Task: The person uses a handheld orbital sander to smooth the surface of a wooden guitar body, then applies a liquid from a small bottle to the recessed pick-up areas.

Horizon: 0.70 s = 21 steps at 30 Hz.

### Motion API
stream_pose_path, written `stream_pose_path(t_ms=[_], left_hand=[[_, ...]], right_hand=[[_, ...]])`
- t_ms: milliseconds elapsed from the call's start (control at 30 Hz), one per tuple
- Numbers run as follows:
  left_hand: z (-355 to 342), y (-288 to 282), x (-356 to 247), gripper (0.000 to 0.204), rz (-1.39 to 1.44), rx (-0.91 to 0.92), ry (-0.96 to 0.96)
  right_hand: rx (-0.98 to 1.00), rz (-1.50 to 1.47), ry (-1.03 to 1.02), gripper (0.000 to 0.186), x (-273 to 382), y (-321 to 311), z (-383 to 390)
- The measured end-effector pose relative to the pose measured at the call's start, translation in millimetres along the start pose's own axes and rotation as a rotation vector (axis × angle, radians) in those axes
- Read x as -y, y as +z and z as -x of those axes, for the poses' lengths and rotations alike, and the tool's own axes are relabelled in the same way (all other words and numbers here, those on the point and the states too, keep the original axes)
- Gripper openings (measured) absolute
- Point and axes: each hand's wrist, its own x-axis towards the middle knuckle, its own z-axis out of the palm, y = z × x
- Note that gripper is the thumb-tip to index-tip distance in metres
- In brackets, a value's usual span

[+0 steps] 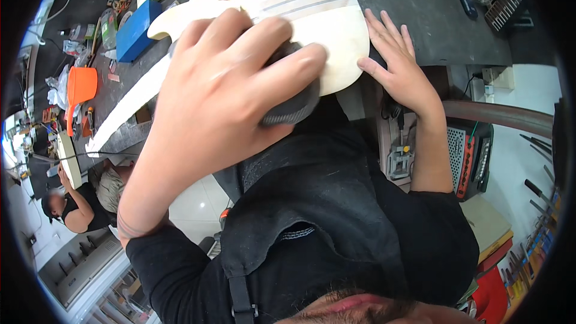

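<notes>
At the far left of your view, a co-worker (87, 207) is showing small, bent toward the rim by the lens. Nearer you, an orange scoop (81, 86) with a smooth, glossy surface is lying on the tabletop (432, 0), and a pale strip (129, 97) is curving past it to a narrow tip; its material is hard to tell. A matte, straight-sided blue block (137, 33) is resting just beside the horn of the guitar body (339, 39). Your left hand (219, 93) is reaching up and inward, back upward, wrist low, with its fingers curling around a dark block (297, 105) with a rounded outline and a finely ribbed edge. That grip is hiding most of the block, and your knuckles are covering the middle of the guitar body, so the contact underneath is staying out of sight. The guitar body is sitting at the tabletop's near side, partly overhanging it: smooth pale wood, rounded at the right end, with greyish stripes running lengthwise and routed hollows being cut off by the upper edge. Your right hand (397, 63) is rising from a bent elbow, its fingers spreading and its thumb touching the rounded rim.
</notes>
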Motion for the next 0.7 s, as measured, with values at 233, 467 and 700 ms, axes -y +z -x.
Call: stream_pose_path(t_ms=[233,467,700], left_hand=[[-39,14,21,0.07,-0.032,-0.105,-0.012],[-132,47,59,0.055,-0.104,-0.179,0.032],[-168,53,67,0.052,-0.113,-0.239,-0.031]], right_hand=[[-0.029,0.004,-0.011,0.084,0,2,0],[-0.023,-0.01,0.006,0.086,0,2,1],[-0.01,0.006,0.017,0.082,0,1,-1]])
